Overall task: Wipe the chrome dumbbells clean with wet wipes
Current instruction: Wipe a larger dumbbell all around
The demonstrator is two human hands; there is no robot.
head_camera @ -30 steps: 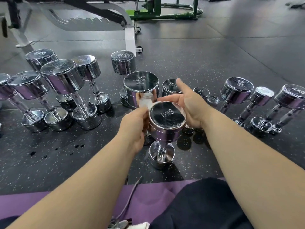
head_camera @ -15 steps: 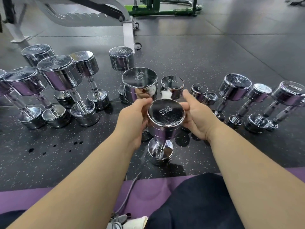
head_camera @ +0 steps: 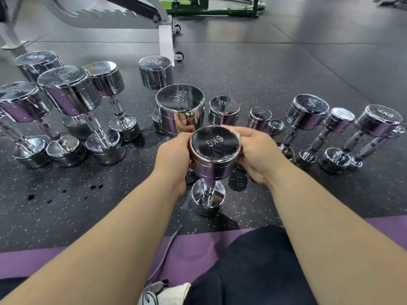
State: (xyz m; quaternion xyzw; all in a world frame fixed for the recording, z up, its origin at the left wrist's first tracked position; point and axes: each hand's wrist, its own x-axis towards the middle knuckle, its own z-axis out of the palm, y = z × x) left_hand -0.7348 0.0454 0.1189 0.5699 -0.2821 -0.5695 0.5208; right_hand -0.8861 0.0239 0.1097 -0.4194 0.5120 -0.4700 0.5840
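Mid-wipe: the upright dumbbell stands between your left hand, gripping its top end, and right hand, pinching the wipe on the far rim; next you'd likely work round the side.

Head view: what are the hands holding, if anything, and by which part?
The upright 6KG dumbbell, by its top head: the left hand grips the left side; the right hand curls round the right side, pressing a white wet wipe against the rim.
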